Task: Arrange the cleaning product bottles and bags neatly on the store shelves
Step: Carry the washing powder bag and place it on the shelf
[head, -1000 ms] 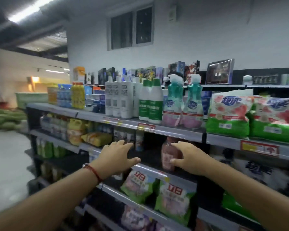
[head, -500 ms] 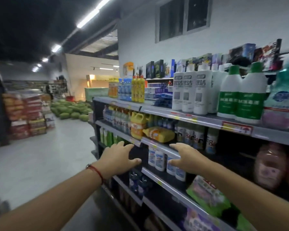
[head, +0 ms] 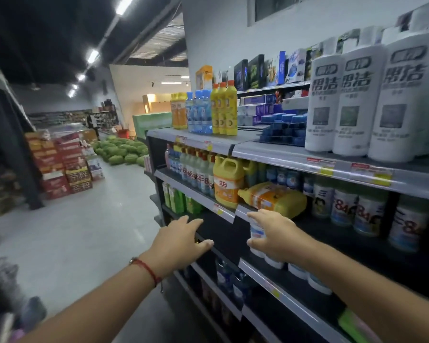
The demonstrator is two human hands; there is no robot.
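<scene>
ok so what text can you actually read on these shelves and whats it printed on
"洁", large second character on the white bottles; the first character and small print are blurred.
"立白" on the upright yellow jug.
"84" on the white bottles on the second shelf.
Price tags, boxed goods and red floor cartons: too small or blurred to read.

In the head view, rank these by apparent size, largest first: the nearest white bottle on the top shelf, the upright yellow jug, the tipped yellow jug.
1. White bottle, clearly largest, though it is also nearest the camera.
2. and 3. Tipped jug and upright jug look alike in size; I won't rank them.
</scene>
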